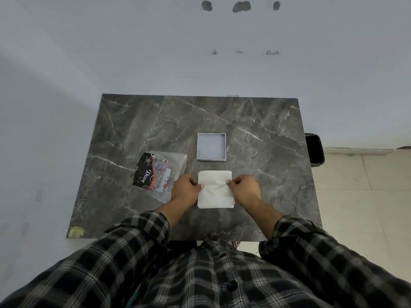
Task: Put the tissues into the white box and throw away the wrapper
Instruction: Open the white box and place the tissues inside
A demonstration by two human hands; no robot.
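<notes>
White, creased square tissues (pixel 215 189) stack

Bare dark marble table (pixel 255 134) lies open between the white tissue stack (pixel 215 190) and the shallow white square box (pixel 211 146) (open-topped). The crumpled clear-and-black plastic wrapper (pixel 156 172) crowds the left; right side stays clear.

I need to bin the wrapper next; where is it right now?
In the head view, the wrapper lies flat on the table, just left of the left hand and the tissues.
</notes>
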